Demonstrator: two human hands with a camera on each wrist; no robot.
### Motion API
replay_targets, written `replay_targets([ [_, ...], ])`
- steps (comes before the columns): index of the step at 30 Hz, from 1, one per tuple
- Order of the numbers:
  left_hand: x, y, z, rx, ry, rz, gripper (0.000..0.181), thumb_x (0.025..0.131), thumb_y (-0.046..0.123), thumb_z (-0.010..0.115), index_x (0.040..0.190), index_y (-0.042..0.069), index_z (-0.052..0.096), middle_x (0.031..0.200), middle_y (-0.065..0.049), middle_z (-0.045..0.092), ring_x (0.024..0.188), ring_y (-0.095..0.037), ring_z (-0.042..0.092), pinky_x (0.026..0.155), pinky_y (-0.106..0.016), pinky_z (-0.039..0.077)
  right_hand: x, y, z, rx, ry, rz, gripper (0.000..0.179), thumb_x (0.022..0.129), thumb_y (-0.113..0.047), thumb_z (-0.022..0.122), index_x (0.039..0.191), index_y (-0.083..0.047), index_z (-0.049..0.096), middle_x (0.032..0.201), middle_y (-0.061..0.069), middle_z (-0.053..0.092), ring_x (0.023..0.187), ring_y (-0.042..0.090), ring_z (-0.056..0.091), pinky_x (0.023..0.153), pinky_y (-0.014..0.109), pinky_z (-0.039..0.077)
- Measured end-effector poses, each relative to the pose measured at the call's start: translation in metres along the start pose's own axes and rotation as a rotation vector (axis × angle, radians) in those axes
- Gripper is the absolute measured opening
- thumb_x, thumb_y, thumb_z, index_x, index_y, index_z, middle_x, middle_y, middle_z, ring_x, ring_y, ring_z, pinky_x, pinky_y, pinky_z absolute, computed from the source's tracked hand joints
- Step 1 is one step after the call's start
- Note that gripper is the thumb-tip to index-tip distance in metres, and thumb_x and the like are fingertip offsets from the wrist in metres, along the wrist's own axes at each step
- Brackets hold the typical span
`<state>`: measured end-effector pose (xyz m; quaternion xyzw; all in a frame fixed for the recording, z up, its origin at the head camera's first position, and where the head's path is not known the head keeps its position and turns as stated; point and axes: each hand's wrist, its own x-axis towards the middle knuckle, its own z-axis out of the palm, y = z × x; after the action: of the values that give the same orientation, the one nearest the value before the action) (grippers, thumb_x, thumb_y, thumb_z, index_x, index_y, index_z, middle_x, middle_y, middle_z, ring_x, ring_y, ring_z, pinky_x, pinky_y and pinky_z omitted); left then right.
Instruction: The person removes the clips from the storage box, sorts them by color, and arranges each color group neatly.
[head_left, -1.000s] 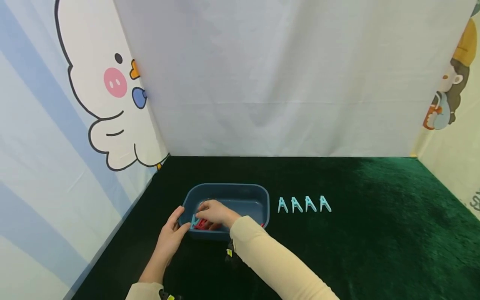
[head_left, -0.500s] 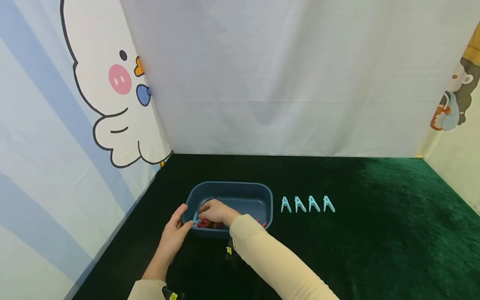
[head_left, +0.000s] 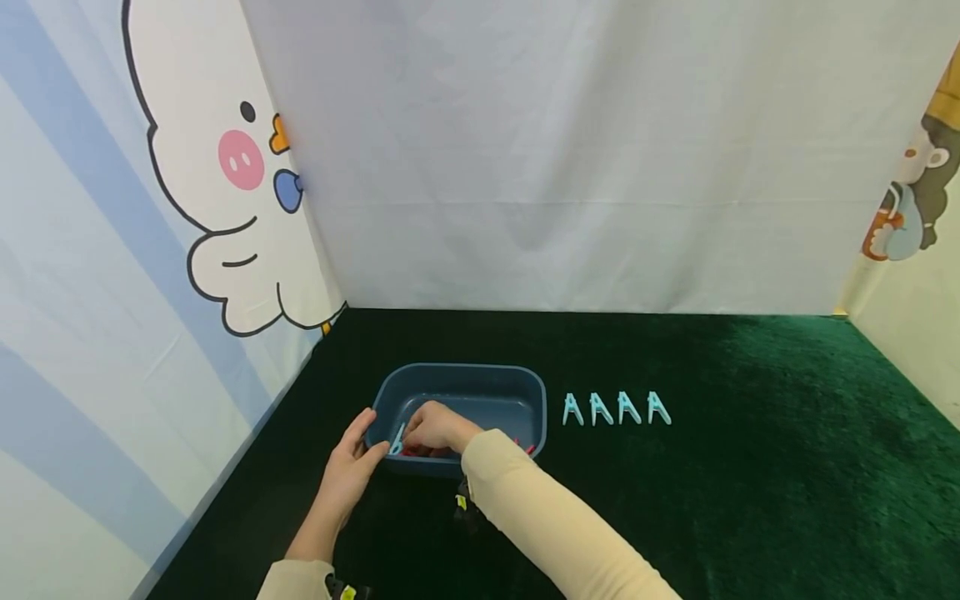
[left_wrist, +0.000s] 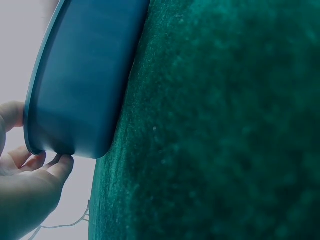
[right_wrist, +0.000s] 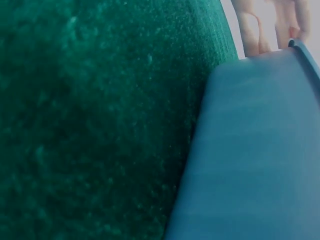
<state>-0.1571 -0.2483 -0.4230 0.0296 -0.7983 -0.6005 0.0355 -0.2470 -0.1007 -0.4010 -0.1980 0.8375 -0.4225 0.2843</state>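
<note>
A dark blue plastic basin (head_left: 471, 381) sits on the dark green cloth. My left hand (head_left: 350, 468) grips its front left corner, the thumb at the rim and the fingers round the outside, as the left wrist view also shows. My right hand (head_left: 437, 427) reaches down inside the left part of the basin with bent fingers. A light blue clothespin (head_left: 397, 441) leans right at its fingertips, beside the left thumb. Red pieces (head_left: 408, 452) show under the hand. The right fingertips are hidden, so I cannot tell whether they pinch anything.
To the right of the basin, several light blue clothespins (head_left: 599, 409) form a row on the green cloth (head_left: 750, 467). More red bits (head_left: 530, 449) lie in the basin's front right corner. A white curtain (head_left: 585, 158) hangs behind, and a printed cloth wall (head_left: 172, 392) stands at the left.
The light blue clothespin in the basin has turned and now shows a narrower side, near the right fingertips. Less red shows beneath the right hand. The left hand keeps its place on the basin.
</note>
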Motion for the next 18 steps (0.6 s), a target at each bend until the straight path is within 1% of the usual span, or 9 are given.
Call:
replay_targets([
  [7,-0.0003,-0.0001,-0.0008,0.018,0.003,0.005,0.052,0.097,0.008,0.044,0.143,0.0,0.024,0.151,-0.015,0.011,0.135,-0.033,0.015,0.104,-0.045,0.023,-0.0027,0.0023,-0.0003,-0.017,-0.013,-0.032,0.017,0.086,-0.017,0.064,0.072,-0.008,0.069,0.068,0.001,0.061,0.063,0.015,0.055,0.057,0.028,0.046],
  [10,-0.0004,-0.0006,-0.0007,0.019,-0.002,0.011,0.052,0.097,0.008,0.044,0.143,-0.001,0.023,0.151,-0.016,0.011,0.135,-0.033,0.015,0.104,-0.044,0.023,-0.0032,0.0036,0.0003,-0.023,-0.009,-0.043,0.02,0.086,-0.018,0.066,0.069,-0.008,0.068,0.065,0.002,0.06,0.059,0.015,0.053,0.054,0.026,0.043],
  [12,-0.0004,-0.0007,-0.0004,0.02,-0.004,0.013,0.052,0.097,0.008,0.044,0.143,-0.001,0.023,0.151,-0.016,0.011,0.135,-0.034,0.015,0.104,-0.045,0.023,-0.0031,0.0044,0.0003,-0.024,0.004,-0.044,0.019,0.085,-0.018,0.067,0.069,-0.008,0.067,0.065,0.002,0.06,0.059,0.015,0.052,0.054,0.026,0.043],
  [15,-0.0002,-0.0008,0.0001,0.02,-0.007,0.015,0.052,0.097,0.008,0.043,0.143,-0.001,0.023,0.151,-0.016,0.011,0.135,-0.034,0.015,0.104,-0.045,0.024,-0.0028,0.0055,-0.0003,-0.014,0.019,-0.037,0.014,0.083,-0.019,0.069,0.077,-0.008,0.063,0.071,0.002,0.06,0.062,0.015,0.054,0.056,0.028,0.044],
  [16,-0.0001,-0.0008,0.0001,0.018,-0.007,0.015,0.052,0.097,0.008,0.043,0.143,-0.001,0.023,0.151,-0.016,0.011,0.135,-0.035,0.015,0.104,-0.045,0.024,-0.0027,0.0058,-0.0005,-0.002,0.021,-0.033,0.014,0.082,-0.019,0.07,0.083,-0.008,0.062,0.072,0.002,0.06,0.063,0.016,0.055,0.057,0.028,0.045],
  [18,0.0002,-0.001,0.0002,0.017,-0.008,0.02,0.051,0.097,0.008,0.044,0.143,-0.001,0.023,0.151,-0.016,0.011,0.135,-0.035,0.015,0.104,-0.046,0.024,-0.0029,0.0063,-0.001,0.007,0.013,-0.035,0.022,0.082,-0.019,0.07,0.1,-0.009,0.061,0.076,0.002,0.06,0.066,0.016,0.056,0.059,0.03,0.046],
])
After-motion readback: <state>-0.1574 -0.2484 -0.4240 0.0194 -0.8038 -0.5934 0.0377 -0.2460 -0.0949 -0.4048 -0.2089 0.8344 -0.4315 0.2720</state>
